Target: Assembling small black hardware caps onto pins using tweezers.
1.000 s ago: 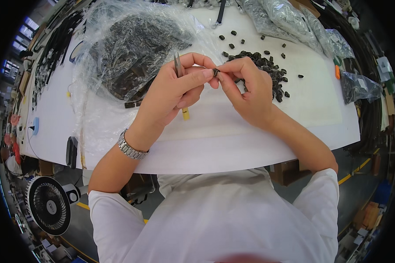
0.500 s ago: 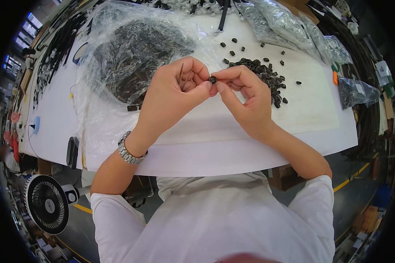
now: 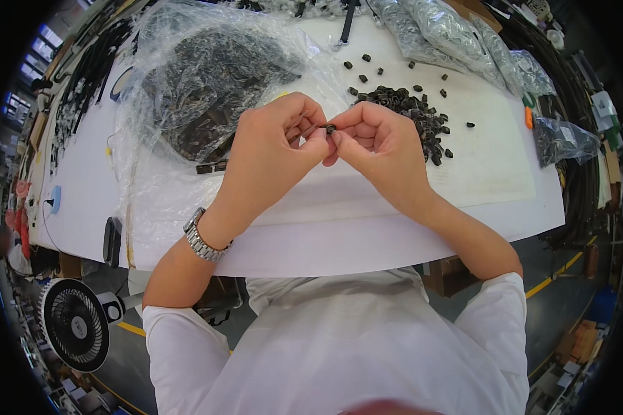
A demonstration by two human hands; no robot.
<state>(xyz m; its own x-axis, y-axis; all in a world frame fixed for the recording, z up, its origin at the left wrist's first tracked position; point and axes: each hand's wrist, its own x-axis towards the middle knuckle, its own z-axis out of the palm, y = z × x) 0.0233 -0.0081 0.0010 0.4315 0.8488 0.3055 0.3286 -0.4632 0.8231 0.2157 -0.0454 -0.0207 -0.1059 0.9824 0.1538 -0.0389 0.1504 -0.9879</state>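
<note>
Where black parts [image 3: 408, 104] litter the white table [image 3: 491, 173], bags [image 3: 208, 76] crowd.

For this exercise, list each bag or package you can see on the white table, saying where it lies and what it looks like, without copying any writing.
Large clear plastic bag: far left of the hands, crumpled, full of small black parts.
Clear bags of silvery-grey parts: far right edge of the table, long, shiny.
Small clear bag of dark parts: right edge, crumpled.
</note>
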